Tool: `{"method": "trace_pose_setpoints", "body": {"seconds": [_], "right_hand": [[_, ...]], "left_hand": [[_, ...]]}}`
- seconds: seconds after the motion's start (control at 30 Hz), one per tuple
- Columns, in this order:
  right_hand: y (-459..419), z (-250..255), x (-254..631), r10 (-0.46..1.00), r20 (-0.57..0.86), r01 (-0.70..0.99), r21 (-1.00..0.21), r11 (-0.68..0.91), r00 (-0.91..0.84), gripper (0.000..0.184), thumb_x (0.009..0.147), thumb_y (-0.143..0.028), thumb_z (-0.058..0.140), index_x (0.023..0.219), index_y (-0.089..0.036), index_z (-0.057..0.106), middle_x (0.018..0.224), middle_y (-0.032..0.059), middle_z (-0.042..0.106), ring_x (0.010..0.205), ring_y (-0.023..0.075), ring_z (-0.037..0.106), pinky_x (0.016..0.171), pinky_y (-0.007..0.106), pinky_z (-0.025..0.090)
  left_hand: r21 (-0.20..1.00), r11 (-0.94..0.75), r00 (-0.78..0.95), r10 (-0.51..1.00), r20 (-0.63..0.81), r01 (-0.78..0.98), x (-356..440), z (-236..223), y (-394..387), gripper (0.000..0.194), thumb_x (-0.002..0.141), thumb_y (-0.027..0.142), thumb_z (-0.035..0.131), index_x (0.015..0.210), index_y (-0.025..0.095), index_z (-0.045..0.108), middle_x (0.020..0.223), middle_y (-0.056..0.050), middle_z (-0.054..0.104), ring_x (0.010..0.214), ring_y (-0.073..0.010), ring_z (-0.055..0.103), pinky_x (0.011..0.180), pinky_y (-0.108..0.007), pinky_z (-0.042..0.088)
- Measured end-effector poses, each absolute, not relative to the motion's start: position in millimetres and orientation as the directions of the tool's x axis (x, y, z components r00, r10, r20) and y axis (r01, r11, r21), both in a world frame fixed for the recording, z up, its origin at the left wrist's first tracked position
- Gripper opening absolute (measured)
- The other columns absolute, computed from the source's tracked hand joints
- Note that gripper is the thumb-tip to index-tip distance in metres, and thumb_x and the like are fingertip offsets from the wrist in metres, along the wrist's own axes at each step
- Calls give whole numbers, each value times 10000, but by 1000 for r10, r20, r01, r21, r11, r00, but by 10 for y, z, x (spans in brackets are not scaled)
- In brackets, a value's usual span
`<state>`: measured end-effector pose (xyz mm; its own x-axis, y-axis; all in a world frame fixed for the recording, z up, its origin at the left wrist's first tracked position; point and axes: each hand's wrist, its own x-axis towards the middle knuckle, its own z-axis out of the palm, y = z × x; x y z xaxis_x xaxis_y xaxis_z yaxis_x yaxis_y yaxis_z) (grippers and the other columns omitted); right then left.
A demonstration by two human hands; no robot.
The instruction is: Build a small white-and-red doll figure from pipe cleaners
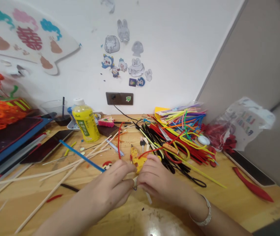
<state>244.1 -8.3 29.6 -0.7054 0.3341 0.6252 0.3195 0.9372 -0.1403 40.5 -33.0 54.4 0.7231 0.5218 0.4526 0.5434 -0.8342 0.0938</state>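
Observation:
My left hand (116, 185) is closed in a pinch at the lower middle. A long blue pipe cleaner (81, 154) runs from the upper left into this hand, and a small bluish bit shows by the fingertips. Facing it, my right hand (158, 180) has its fingers curled together, with a bracelet (207, 213) on the wrist. What the right fingers pinch is mostly hidden; a pale sliver shows between the hands. Just behind the fingertips lies a yellow figure-like item (135, 157), partly covered. A small red-and-white piece (107, 165) sits beyond the left knuckles.
Bundled coloured pipe cleaners (179, 121) and black ones (164, 157) spread at right, with scissors (164, 134) among them. Long pale sticks (81, 162) cross the left side. A yellow-labelled bottle (86, 123), a tablet (48, 146) and a phone (249, 168) stand or lie around.

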Motion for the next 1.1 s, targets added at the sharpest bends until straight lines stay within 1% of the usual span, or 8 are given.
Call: {"method": "trace_pose_setpoints", "body": {"seconds": [0.1,0.17,0.3,0.47,0.6,0.73,0.87,1.1], "right_hand": [[-84,308,2433,366,612,350,-152,924,-701,126,896,-178,425,806,-186,514,754,2,604,755,137,503,857,353,371],[-90,320,2428,392,606,384,-151,911,-693,84,869,-204,462,807,-183,515,757,5,601,761,148,499,847,362,371],[-104,323,2423,362,642,413,-77,907,-676,41,823,-217,516,828,-178,526,780,10,601,771,159,478,838,373,371],[-98,299,2427,315,660,409,-12,912,-682,83,858,-220,491,808,-170,533,766,12,604,756,151,483,841,373,375],[-80,279,2423,305,677,393,-26,919,-669,163,902,-262,459,793,-166,533,732,10,602,734,145,492,829,355,376],[-73,284,2409,315,697,383,-64,922,-644,220,930,-289,412,780,-180,532,699,2,596,708,139,492,823,339,376],[-70,298,2398,332,710,370,-108,923,-621,227,929,-284,419,753,-187,524,679,-7,584,700,136,492,806,318,378],[-67,277,2395,314,736,365,-97,926,-601,238,928,-278,426,741,-176,531,663,-2,580,688,135,481,797,309,382]], "left_hand": [[199,-781,670,614,417,592,420,547,-327,150,842,135,448,849,204,581,966,-34,597,854,-157,544,712,-241,461],[225,-760,648,642,411,610,432,570,-326,140,846,151,449,857,203,578,953,-34,604,842,-154,554,709,-237,469],[148,-812,686,562,461,565,444,598,-327,128,846,140,466,855,193,583,966,-40,597,855,-156,545,744,-252,463],[110,-829,693,524,495,548,460,564,-325,107,845,120,471,862,177,560,968,-45,579,861,-148,533,749,-245,457],[99,-840,680,496,541,534,471,570,-314,140,857,139,443,814,183,568,946,-41,595,834,-146,538,738,-256,462],[158,-832,704,538,463,532,452,620,-324,136,869,169,448,856,197,581,949,-35,599,829,-144,538,722,-249,462],[228,-815,697,575,429,532,431,659,-351,141,887,184,447,882,204,586,959,-35,593,850,-146,539,730,-242,457],[282,-794,678,607,414,539,431,646,-355,161,902,180,425,909,206,584,977,-34,599,866,-145,540,740,-227,450]]}}
